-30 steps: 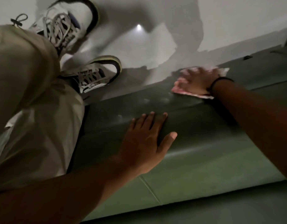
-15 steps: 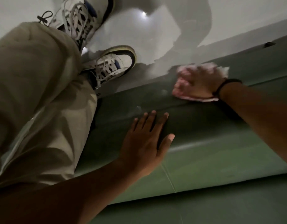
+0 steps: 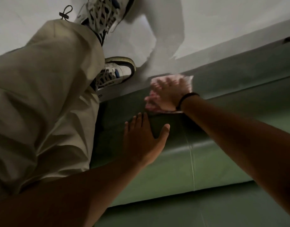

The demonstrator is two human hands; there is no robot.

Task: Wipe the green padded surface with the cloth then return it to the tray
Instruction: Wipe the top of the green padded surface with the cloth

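Note:
The green padded surface [image 3: 214, 161] fills the lower right of the head view, with a stitched seam running down it. My right hand [image 3: 167, 94] presses a pink and white cloth [image 3: 187, 79] flat against the pad's far edge; the hand is blurred by motion and covers most of the cloth. A black band circles that wrist. My left hand [image 3: 144, 138] lies flat on the pad just below the right hand, fingers spread, holding nothing. No tray is in view.
My legs in beige trousers [image 3: 43, 104] and white sneakers [image 3: 114, 72] stand on the pale floor [image 3: 222, 22] just beyond the pad's edge, at the left. A small dark mark [image 3: 289, 39] sits at the pad's far right corner.
My right hand with the cloth has slid left along the pad's far edge, closer to my left hand. The camera has swung, so the legs and shoes fill more of the left side.

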